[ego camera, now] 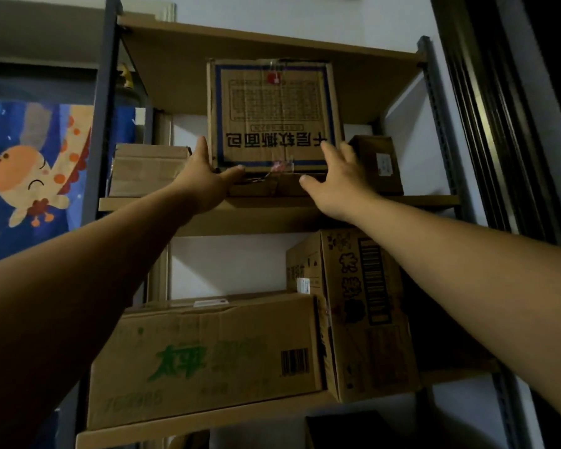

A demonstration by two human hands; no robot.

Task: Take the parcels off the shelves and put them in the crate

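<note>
Bracketing the blue-bordered brown cardboard box (272,115), centre frame: left hand (204,181) and right hand (336,179) at its lower corners, equally near. Fingers (329,152) straight and spread.

Narrow gaps flank the blue-bordered box (272,115), flat carton (146,170) at its left, small box (378,163) at its right, shelf board (175,59) close above.

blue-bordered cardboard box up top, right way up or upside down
Upside down: the blue-bordered brown cardboard box shows its large black characters inverted, low on its front face.
</note>
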